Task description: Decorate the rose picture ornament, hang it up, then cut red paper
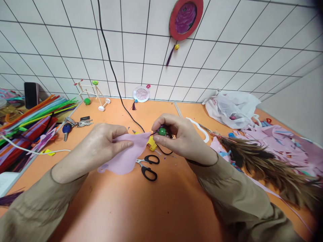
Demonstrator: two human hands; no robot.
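My left hand (108, 143) is closed, pinching a thin lilac fabric piece (126, 158) between thumb and fingers. The fabric's pointed corner reaches toward my right hand (176, 136). That hand is closed too, its thumb and fingers on a round green bead (162, 131) with dark purple strands partly hidden behind the fingers. A short dark cord runs from the bead to the fabric's corner; whether it is fixed there I cannot tell. Below lies a pair of scissors (149, 167) with black handles, its blades mostly under the fabric. A yellow tool (152, 144) is partly hidden behind the hands.
Keys (82, 123), coloured pipe cleaners (37, 116) and a phone (31, 95) are at left. A stick model (88, 92) and round ornament (141, 94) stand by the tiled wall. Rightward are a plastic bag (229, 107), brown feathers (252, 158) and fabric scraps (272, 144). A black cable (111, 64) crosses behind.
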